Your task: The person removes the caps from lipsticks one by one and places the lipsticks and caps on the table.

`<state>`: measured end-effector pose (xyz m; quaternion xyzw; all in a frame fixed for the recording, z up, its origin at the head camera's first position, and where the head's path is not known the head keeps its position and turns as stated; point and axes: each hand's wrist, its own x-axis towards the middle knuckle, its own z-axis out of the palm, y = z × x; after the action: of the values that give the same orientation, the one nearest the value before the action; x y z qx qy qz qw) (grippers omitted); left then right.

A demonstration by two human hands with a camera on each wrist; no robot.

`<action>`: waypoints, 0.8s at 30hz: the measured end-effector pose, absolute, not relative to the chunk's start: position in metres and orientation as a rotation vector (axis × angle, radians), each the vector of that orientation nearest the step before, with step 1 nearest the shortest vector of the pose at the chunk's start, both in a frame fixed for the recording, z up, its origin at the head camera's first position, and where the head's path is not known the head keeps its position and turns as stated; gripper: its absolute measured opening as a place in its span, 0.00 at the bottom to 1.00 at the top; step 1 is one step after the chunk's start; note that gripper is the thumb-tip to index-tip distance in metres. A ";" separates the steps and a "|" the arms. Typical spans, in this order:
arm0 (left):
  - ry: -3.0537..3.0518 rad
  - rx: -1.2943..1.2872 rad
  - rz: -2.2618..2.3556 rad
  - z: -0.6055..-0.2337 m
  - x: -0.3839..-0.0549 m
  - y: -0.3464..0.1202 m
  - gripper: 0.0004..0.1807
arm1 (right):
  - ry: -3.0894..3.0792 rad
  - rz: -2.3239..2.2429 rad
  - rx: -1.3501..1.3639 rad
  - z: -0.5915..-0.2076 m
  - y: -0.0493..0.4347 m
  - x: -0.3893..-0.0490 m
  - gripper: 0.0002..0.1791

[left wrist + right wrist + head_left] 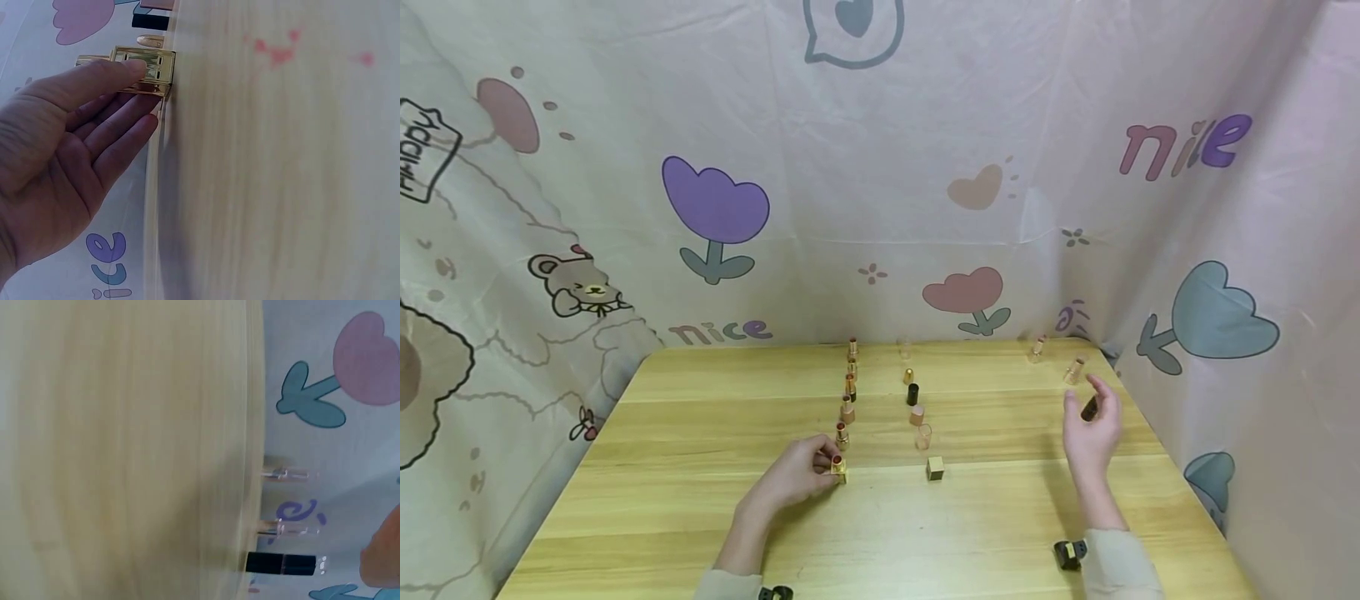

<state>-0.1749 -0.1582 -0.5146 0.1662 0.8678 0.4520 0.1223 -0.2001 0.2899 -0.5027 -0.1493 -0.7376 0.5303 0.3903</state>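
Note:
In the head view my left hand [797,475] pinches a square gold lipstick [838,473], its red tip uncovered, at the near end of a row of lipsticks. The left wrist view shows the thumb on one flat side of the gold lipstick [144,70] and fingers behind. A square gold cap [935,468] stands to its right. My right hand [1092,433] is by the table's right side, thumb and fingers spread near a black lipstick tube [1089,408]. In the right wrist view, that black tube [281,563] stands upright, apart from the visible part of the hand.
Several uncapped lipsticks [847,409] run back in a line beyond the left hand. A second line holds their caps, including a black cap [913,394] and a clear cap [923,437]. Two clear-cased lipsticks [1074,372] [1037,349] stand at the back right. A printed curtain [850,167] hangs behind.

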 end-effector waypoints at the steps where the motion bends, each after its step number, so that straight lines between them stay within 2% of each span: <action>1: 2.534 0.486 1.317 -0.515 -0.175 -0.158 0.16 | -1.875 1.361 -0.408 -0.502 0.293 -0.201 0.24; 11: 2.557 0.507 1.291 -0.512 -0.173 -0.157 0.17 | -1.834 1.593 -0.697 -0.504 0.317 -0.210 0.34; 24: 2.578 0.495 1.290 -0.509 -0.169 -0.158 0.26 | -1.844 1.739 -0.794 -0.511 0.335 -0.224 0.38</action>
<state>-0.1685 -0.1580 -0.5087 0.1682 0.8762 0.4384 0.1084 -0.2243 0.3346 -0.5105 -0.2902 -0.6739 0.6355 0.2402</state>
